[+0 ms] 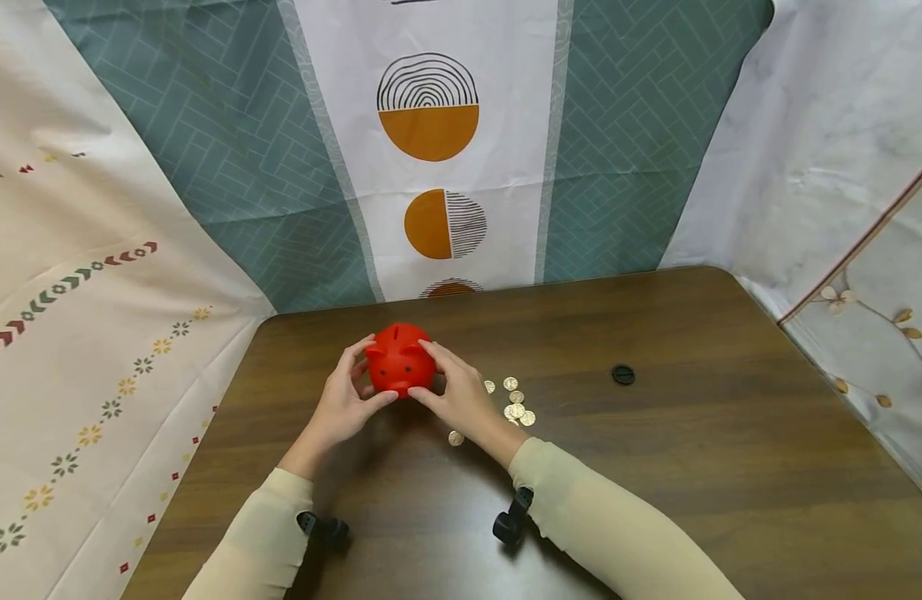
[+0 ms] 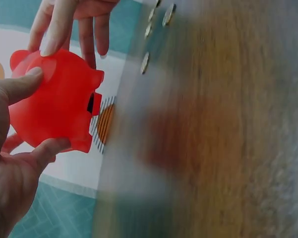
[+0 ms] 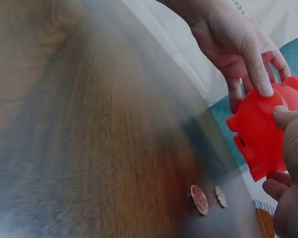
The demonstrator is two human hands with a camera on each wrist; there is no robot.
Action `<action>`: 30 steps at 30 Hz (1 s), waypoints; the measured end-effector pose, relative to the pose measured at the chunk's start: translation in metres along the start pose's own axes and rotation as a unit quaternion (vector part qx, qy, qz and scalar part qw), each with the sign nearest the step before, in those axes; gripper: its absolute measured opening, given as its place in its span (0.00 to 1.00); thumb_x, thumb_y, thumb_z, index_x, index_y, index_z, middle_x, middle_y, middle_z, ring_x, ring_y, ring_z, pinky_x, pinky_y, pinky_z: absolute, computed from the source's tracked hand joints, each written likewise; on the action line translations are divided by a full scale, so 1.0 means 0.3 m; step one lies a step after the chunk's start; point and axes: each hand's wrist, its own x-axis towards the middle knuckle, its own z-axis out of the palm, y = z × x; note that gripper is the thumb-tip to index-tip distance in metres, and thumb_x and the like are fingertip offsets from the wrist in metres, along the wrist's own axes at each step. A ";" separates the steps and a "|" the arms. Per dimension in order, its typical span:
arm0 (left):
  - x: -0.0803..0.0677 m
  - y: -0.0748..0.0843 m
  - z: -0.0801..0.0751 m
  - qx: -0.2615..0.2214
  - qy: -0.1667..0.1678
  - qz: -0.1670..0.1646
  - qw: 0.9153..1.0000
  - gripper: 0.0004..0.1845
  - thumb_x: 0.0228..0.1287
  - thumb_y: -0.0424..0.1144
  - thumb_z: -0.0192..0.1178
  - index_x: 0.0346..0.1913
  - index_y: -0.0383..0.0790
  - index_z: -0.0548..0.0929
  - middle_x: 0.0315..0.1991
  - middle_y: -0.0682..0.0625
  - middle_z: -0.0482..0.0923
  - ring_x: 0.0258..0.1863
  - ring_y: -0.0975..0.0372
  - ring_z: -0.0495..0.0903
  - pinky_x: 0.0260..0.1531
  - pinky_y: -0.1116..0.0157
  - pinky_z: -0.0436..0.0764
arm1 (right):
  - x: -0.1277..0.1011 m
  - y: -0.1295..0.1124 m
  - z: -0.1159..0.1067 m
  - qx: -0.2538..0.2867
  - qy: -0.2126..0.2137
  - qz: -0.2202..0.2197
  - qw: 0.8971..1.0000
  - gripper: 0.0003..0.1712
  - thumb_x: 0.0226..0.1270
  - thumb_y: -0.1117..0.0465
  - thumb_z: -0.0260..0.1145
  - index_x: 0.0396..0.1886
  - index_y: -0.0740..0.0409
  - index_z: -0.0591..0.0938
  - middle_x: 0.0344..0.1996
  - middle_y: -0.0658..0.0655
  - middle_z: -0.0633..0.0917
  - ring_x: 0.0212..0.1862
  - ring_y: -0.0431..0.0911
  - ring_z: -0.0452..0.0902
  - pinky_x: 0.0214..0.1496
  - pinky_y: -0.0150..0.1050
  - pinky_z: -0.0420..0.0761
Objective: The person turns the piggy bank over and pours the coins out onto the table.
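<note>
Patterned cloths hang round a dark wooden desk (image 1: 656, 467), and toward its far left a red piggy bank (image 1: 398, 360) sits between two hands. The left hand (image 1: 343, 404) curls round the pig's left flank, thumb under the snout side and fingers up by the ear; the right hand (image 1: 457, 393) grips the opposite flank with its fingers over the top. From the head view I cannot tell whether the pig rests on the desk or is held just above it.

Just right of the right hand lies a loose scatter of gold coins (image 1: 515, 406), one more nearer the wrist, and well off to the right sits a small black round plug (image 1: 623, 374).

The left wrist view shows a dark rectangular opening (image 2: 90, 103) on the pig's side. To handle this well, the grip looks best kept on the rounded flanks, fingers away from that opening, since smooth plastic can twist between fingertips. Both wrist views are blurred over the desk, so slow, level turning seems wise. The right sleeve hangs close to the coins and could sweep them.
</note>
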 end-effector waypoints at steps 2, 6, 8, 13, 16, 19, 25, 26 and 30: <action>0.007 -0.040 -0.008 0.002 0.008 -0.002 1.000 0.44 0.50 0.22 0.70 0.69 0.32 0.58 0.73 0.40 0.52 0.66 0.36 0.61 0.47 0.45 0.77 | 0.013 0.006 0.016 0.001 -0.001 0.003 1.000 0.41 0.56 0.53 0.74 0.69 0.49 0.69 0.66 0.52 0.72 0.52 0.46 0.80 0.52 0.41 0.81; 0.019 -0.116 -0.012 0.030 0.042 -0.005 0.999 0.43 0.48 0.26 0.73 0.67 0.38 0.62 0.73 0.44 0.55 0.65 0.38 0.64 0.43 0.45 0.80 | 0.037 0.021 0.042 -0.012 -0.010 0.013 1.000 0.42 0.57 0.52 0.74 0.70 0.49 0.67 0.66 0.52 0.72 0.53 0.46 0.80 0.53 0.40 0.80; 0.022 -0.136 -0.008 0.055 0.065 -0.003 0.996 0.43 0.47 0.29 0.74 0.66 0.39 0.63 0.71 0.44 0.58 0.63 0.38 0.66 0.40 0.47 0.81 | 0.050 0.031 0.051 -0.015 -0.018 0.015 1.000 0.43 0.57 0.52 0.74 0.71 0.49 0.66 0.66 0.53 0.72 0.56 0.45 0.78 0.54 0.38 0.79; 0.027 -0.156 0.003 0.111 0.123 0.004 0.986 0.44 0.42 0.33 0.78 0.64 0.34 0.65 0.66 0.41 0.63 0.58 0.40 0.72 0.34 0.50 0.83 | 0.089 0.057 0.067 0.015 -0.053 0.015 0.998 0.44 0.58 0.55 0.73 0.73 0.50 0.64 0.66 0.55 0.72 0.60 0.47 0.75 0.54 0.41 0.79; 0.030 -0.166 0.005 0.128 0.152 -0.001 0.980 0.44 0.40 0.33 0.79 0.62 0.34 0.67 0.63 0.41 0.65 0.55 0.43 0.74 0.33 0.52 0.84 | 0.112 0.072 0.072 0.028 -0.074 0.015 0.997 0.45 0.58 0.55 0.73 0.73 0.49 0.63 0.66 0.54 0.71 0.59 0.48 0.76 0.54 0.43 0.80; 0.036 -0.174 0.005 0.135 0.167 -0.009 0.977 0.42 0.40 0.33 0.79 0.61 0.36 0.68 0.62 0.42 0.65 0.55 0.45 0.74 0.34 0.53 0.84 | 0.131 0.084 0.074 0.028 -0.088 0.018 0.996 0.45 0.58 0.55 0.73 0.74 0.47 0.62 0.66 0.53 0.71 0.58 0.48 0.77 0.55 0.41 0.79; 0.039 -0.190 0.005 0.141 0.178 -0.017 0.974 0.42 0.40 0.34 0.79 0.60 0.36 0.68 0.61 0.42 0.66 0.55 0.45 0.74 0.35 0.51 0.84 | 0.150 0.111 0.087 0.044 -0.103 0.027 0.993 0.45 0.57 0.55 0.73 0.74 0.44 0.63 0.67 0.51 0.71 0.56 0.47 0.78 0.53 0.38 0.79; 0.038 -0.192 0.005 0.142 0.179 -0.018 0.973 0.42 0.40 0.34 0.79 0.60 0.36 0.68 0.61 0.42 0.66 0.54 0.45 0.74 0.35 0.51 0.84 | 0.151 0.115 0.090 0.049 -0.106 0.030 0.993 0.45 0.57 0.55 0.73 0.73 0.43 0.63 0.67 0.50 0.71 0.55 0.47 0.78 0.53 0.38 0.80; 0.036 -0.203 0.005 0.145 0.181 -0.017 0.972 0.42 0.39 0.34 0.80 0.59 0.36 0.68 0.61 0.42 0.66 0.54 0.45 0.75 0.34 0.50 0.83 | 0.154 0.128 0.098 0.061 -0.112 0.038 0.991 0.45 0.57 0.54 0.73 0.73 0.41 0.63 0.67 0.50 0.71 0.52 0.48 0.80 0.51 0.39 0.81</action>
